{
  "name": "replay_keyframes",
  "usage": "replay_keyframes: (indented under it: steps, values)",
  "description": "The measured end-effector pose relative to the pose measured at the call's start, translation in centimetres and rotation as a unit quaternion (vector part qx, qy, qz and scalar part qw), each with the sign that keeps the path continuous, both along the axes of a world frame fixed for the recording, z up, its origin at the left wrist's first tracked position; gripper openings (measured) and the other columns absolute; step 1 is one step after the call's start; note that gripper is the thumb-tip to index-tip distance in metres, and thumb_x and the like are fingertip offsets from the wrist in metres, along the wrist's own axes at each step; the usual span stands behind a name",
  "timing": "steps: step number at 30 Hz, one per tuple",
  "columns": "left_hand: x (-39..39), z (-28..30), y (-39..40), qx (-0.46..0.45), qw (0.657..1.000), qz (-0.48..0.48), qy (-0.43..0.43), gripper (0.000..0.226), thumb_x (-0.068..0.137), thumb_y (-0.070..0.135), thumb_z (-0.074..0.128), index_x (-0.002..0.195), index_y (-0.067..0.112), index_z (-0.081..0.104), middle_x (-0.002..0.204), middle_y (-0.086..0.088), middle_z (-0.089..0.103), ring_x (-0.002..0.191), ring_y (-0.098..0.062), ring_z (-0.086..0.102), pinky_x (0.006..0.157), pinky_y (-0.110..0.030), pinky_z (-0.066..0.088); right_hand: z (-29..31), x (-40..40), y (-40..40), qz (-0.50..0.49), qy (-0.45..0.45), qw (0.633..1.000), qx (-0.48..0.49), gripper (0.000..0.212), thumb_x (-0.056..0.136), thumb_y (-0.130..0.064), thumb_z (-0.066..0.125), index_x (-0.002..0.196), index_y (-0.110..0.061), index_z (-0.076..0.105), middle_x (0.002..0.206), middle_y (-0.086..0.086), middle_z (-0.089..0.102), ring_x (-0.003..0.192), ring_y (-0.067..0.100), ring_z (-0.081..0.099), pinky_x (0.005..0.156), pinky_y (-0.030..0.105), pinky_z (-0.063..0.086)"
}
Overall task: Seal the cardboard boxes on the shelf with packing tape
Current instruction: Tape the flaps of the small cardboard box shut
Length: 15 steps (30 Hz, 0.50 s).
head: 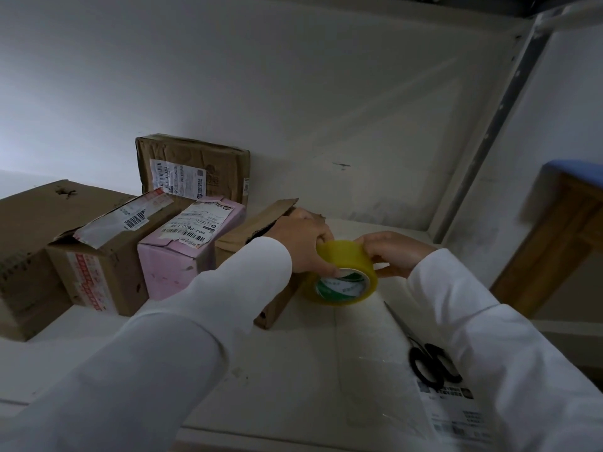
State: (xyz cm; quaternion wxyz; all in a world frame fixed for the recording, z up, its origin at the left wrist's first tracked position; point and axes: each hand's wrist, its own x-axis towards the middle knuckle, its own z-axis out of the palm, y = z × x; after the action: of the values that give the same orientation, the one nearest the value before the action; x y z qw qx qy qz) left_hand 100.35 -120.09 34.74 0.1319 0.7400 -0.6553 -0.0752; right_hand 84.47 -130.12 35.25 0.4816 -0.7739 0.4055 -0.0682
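Far left of the fingers, well apart: a large brown box (31,256), then a torn-topped carton (98,256), then a pink box (192,243), with another brown parcel (192,171) stood on edge behind, against the wall. All on the white shelf (293,370).

Nearer, directly beneath and behind the left hand (301,243): an open cardboard box (257,230), flap raised, long axis running away toward the wall. Touched the left wrist side; lay just left of the tape.

Left hand curled over the roll of yellowish packing tape (342,275), thumb tucked at the core's green-printed rim, other fingers wrapped over the top. Roll held between both hands, just off the box's right edge, core facing the camera.

Right hand (394,252) on the roll's far right, fingertips pinching at its outer face, apparently picking for the free end; whether any tape was lifted could not be told.

Right of and below the fingers, near the right sleeve: black-handled scissors (424,353), blades pointing up toward the roll, resting partly on a printed label sheet (456,415).

Judged: left hand nearer the box, so tape end likely drawn leftward across the flaps once freed. Sealing of this box not yet begun.
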Motion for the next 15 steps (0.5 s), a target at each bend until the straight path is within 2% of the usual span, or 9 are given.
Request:
replay_keyframes:
  steps: [4, 8, 12, 15]
  values:
    - [0.3, 0.1, 0.0, -0.005, 0.999, 0.004, 0.037, 0.055, 0.065, 0.057, 0.076, 0.111, 0.032, 0.06, 0.118, 0.0, 0.044, 0.102, -0.019, 0.048, 0.092, -0.03, 0.045, 0.2, 1.3, 0.9, 0.02, 0.025, 0.998, -0.059, 0.012, 0.092, -0.023, 0.05, 0.098, -0.021, 0.06, 0.105, 0.005, 0.06, 0.103, 0.023, 0.058, 0.091, 0.04, 0.048]
    - [0.1, 0.1, 0.2, -0.01, 0.999, 0.006, 0.035, 0.057, 0.065, 0.057, 0.076, 0.114, 0.032, 0.059, 0.12, -0.002, 0.043, 0.103, -0.021, 0.048, 0.093, -0.03, 0.046, 0.6, 2.1, 1.3, 0.016, 0.051, 0.995, -0.084, 0.019, 0.089, -0.026, 0.055, 0.102, -0.014, 0.063, 0.1, 0.007, 0.064, 0.096, 0.025, 0.062, 0.082, 0.034, 0.051]
    - [-0.1, 0.1, 0.3, -0.013, 1.0, 0.003, 0.026, 0.058, 0.067, 0.057, 0.074, 0.117, 0.033, 0.057, 0.122, -0.001, 0.044, 0.105, -0.02, 0.047, 0.093, -0.03, 0.044, 0.9, 1.4, 0.7, 0.029, 0.065, 0.995, -0.068, 0.02, 0.092, -0.023, 0.05, 0.109, -0.018, 0.06, 0.115, 0.007, 0.06, 0.109, 0.026, 0.057, 0.092, 0.042, 0.05]
    - [-0.2, 0.1, 0.3, -0.012, 1.0, 0.001, 0.019, 0.059, 0.067, 0.057, 0.074, 0.119, 0.034, 0.056, 0.122, 0.0, 0.043, 0.107, -0.02, 0.046, 0.094, -0.03, 0.043, 0.7, 0.7, 0.2, 0.023, 0.043, 0.998, -0.038, 0.02, 0.094, -0.017, 0.047, 0.109, -0.021, 0.059, 0.119, 0.007, 0.059, 0.114, 0.025, 0.055, 0.085, 0.038, 0.051]
